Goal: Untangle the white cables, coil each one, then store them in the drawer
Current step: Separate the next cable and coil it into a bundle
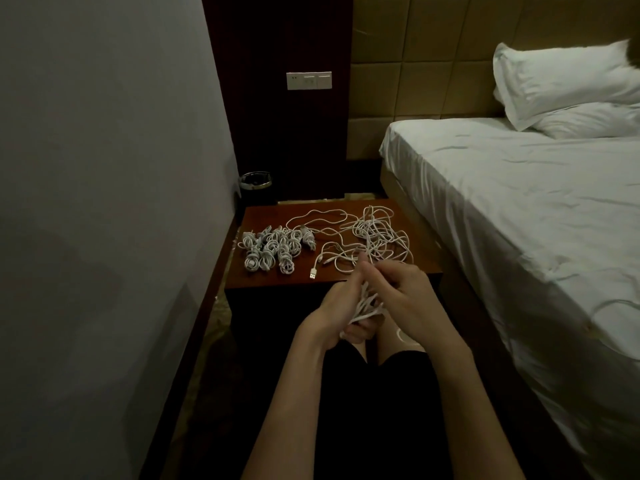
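Coiling a white cable over my lap

My left hand (pixel 337 315) grips a half-wound cable bundle (pixel 367 305) while my right hand (pixel 403 289) pinches its strand. On the tabletop (pixel 263 216), finished coils (pixel 272 249) sit left, a loose tangle (pixel 377 237) right, beside the bed (pixel 519 188).

In front of my knees stands the dark reddish wooden nightstand (pixel 398 266), squeezed between the wall and the bed. On its left half lies my pile of coiled white cables (pixel 268 249), small bundles packed close and touching one another. The right half carries the tangled cables (pixel 379 235) — loose loops crossing over each other, one long strand arching toward the back edge. A USB plug (pixel 313 273) rests near the front edge, between the two heaps — its cord runs back into the tangle
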### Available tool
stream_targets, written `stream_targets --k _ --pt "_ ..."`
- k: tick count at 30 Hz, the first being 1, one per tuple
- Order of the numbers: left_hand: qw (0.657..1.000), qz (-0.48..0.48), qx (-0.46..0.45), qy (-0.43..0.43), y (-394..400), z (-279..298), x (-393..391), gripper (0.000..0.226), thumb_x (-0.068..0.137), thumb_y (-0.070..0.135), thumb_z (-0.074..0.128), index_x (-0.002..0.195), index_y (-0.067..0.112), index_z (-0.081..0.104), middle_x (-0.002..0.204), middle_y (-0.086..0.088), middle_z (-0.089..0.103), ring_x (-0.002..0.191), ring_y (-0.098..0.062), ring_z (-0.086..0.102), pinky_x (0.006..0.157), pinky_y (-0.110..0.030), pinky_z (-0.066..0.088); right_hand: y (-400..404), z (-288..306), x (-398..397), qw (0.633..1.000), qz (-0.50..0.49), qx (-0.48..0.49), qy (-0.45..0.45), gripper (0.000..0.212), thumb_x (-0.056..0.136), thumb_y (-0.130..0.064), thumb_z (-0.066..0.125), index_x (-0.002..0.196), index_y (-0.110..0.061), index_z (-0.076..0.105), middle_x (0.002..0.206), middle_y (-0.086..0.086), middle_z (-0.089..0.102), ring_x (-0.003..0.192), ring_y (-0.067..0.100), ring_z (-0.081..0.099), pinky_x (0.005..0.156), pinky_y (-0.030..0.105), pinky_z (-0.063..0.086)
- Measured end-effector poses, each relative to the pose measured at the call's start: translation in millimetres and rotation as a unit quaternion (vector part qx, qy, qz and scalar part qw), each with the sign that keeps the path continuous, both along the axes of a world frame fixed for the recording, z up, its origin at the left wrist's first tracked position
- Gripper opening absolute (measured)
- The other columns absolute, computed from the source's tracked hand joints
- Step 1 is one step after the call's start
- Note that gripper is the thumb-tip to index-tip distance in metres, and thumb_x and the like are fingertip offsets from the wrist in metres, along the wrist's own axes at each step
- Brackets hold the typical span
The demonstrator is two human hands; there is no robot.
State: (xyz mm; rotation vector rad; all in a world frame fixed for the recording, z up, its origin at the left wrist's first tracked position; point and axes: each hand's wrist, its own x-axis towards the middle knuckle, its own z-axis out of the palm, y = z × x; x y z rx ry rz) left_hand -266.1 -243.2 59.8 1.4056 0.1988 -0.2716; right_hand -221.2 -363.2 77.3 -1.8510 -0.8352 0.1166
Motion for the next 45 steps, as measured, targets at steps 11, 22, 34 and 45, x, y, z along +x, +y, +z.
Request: stream_targets --k 11,22,34,45 --pt "0.961 0.198 0.186 0.043 -1 -5 9 0.039 0.099 0.04 0.045 0.08 0.01 0.061 0.062 -0.001 0.054 0.05 -0.013 0.044 0.045 -0.022 0.032 2 -11 6 0.989 -0.122 0.025 -0.074 0.034 0.092 -0.037 0.057 0.078 -0.009 0.07 0.07 -0.002 0.061 0.062 0.008 0.055 0.058 0.014 0.04" --pt "0.92 0.141 0.354 -0.09 4 4 -1 0.039 0.1 0.022 0.046 0.138 0.022 0.039 0.081 -0.004 0.063 0.061 -0.012 0.053 0.061 -0.034 0.046 -26 19 7 0.995 0.041 0.035 0.089 0.014 0.089 -0.006 0.061 0.076 -0.002 0.065 0.062 0.001 0.058 0.057 0.006 0.053 0.054 0.01 0.042" --pt "0.841 0.309 0.383 -0.225 4 25 16 0.035 0.103 0.018 0.039 0.137 0.017 0.043 0.055 0.007 0.042 0.039 -0.006 0.038 0.042 -0.02 0.029 7 -5 3 0.98 0.055 -0.167 0.089 0.044 0.092 -0.039 0.044 0.055 -0.02 0.056 0.058 0.001 0.054 0.058 0.017 0.051 0.071 0.046 0.045" --pt "0.9 0.099 0.394 -0.16 5 14 13 0.06 0.099 0.014 0.046 0.151 0.033 0.022 0.072 -0.009 0.063 0.052 -0.015 0.051 0.054 -0.037 0.051 -16 20 3 0.988 -0.037 -0.07 -0.13 0.02 0.089 -0.024 0.065 0.078 -0.01 0.072 0.056 -0.002 0.06 0.05 0.006 0.051 0.05 0.013 0.04"
